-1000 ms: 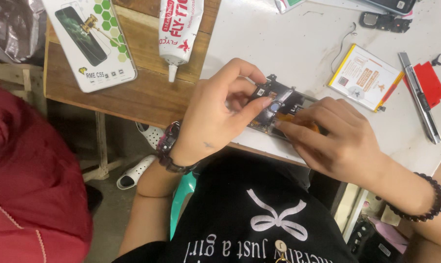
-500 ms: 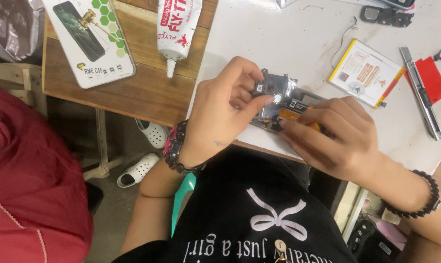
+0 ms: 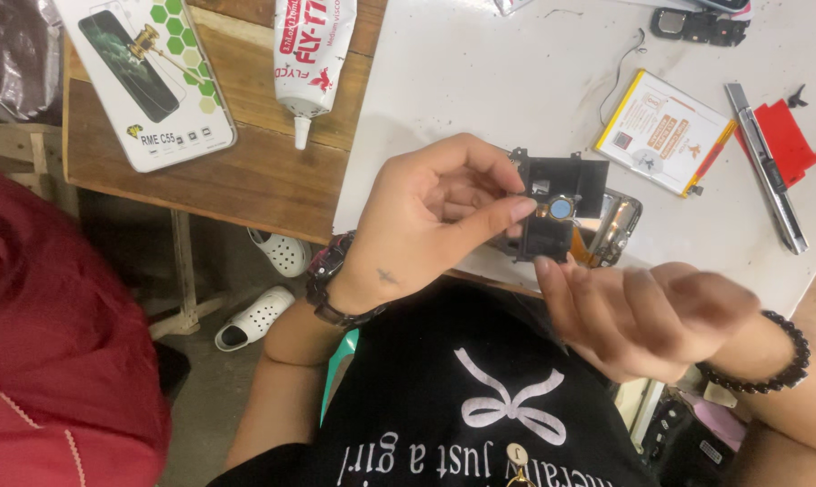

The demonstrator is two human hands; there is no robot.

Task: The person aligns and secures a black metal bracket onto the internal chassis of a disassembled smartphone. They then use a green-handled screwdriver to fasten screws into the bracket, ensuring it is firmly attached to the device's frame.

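Pinching black phone part (image 3: 552, 212) between left hand (image 3: 435, 221) thumb and forefinger, at its left edge; long axis upright, flat face toward camera. Right hand (image 3: 642, 311) loosely curled, gripping nothing visible, fingertips just below part. Opened phone frame (image 3: 617, 225) directly behind part. Yellow-edged battery (image 3: 665, 131) well beyond, up-right.

We see the glue tube (image 3: 310, 56) left of the battery (image 3: 662, 132) on the tabletop (image 3: 480, 81), phone frame (image 3: 566, 212) nearer us.
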